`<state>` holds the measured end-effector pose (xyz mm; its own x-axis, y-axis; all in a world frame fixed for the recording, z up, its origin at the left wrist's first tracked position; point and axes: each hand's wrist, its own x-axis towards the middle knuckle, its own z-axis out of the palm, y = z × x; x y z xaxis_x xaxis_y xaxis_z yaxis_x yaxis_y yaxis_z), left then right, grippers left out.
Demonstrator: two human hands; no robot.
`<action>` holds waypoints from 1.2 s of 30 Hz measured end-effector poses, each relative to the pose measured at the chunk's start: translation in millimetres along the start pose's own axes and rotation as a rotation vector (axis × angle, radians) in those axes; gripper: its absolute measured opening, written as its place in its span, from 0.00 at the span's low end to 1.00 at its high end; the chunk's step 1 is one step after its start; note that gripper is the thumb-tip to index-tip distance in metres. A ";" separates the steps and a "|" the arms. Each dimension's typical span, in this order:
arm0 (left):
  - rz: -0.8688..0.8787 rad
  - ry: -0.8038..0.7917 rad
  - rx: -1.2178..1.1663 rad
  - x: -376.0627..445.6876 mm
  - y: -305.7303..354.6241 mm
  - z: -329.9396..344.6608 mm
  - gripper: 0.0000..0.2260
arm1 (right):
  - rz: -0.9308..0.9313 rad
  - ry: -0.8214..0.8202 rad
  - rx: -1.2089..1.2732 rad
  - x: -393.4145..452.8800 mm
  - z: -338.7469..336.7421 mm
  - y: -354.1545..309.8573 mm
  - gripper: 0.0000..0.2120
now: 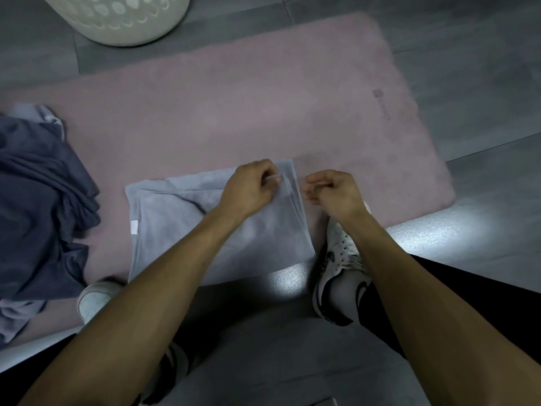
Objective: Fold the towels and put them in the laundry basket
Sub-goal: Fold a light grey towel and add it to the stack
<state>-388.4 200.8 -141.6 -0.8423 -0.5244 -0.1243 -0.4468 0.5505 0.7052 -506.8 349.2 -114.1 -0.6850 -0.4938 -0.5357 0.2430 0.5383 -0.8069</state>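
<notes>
A light grey towel [175, 227] lies partly folded on the pink mat [263, 106], a white tag showing on its left edge. My left hand [248, 187] rests on the towel's far right corner and pinches a fold of the fabric there. Just right of the towel's edge, my right hand [330, 190] hovers over the mat with fingers loosely curled, holding nothing. The cream laundry basket [123, 22], with heart-shaped holes, stands on the floor at the top left, beyond the mat.
A heap of dark blue and grey towels [38, 206] lies at the left edge of the mat. My white shoes [342, 265] [96, 300] stand at the mat's near edge. Grey tiled floor surrounds everything.
</notes>
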 end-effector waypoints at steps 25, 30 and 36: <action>-0.134 -0.066 0.154 90.1 -30.0 61.4 0.13 | 0.122 0.035 -0.166 42.6 -1.0 44.7 0.08; -0.078 -0.166 0.401 84.4 -14.0 49.7 0.05 | 0.117 0.034 -0.194 38.4 0.4 37.1 0.08; -0.108 0.112 0.308 21.4 3.1 -15.3 0.05 | -0.008 -0.075 -0.352 10.7 9.5 33.5 0.14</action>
<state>-403.3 181.3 -131.5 -0.7545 -0.6491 -0.0968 -0.6158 0.6491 0.4466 -499.4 355.5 -149.2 -0.6306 -0.5407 -0.5568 -0.0224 0.7298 -0.6833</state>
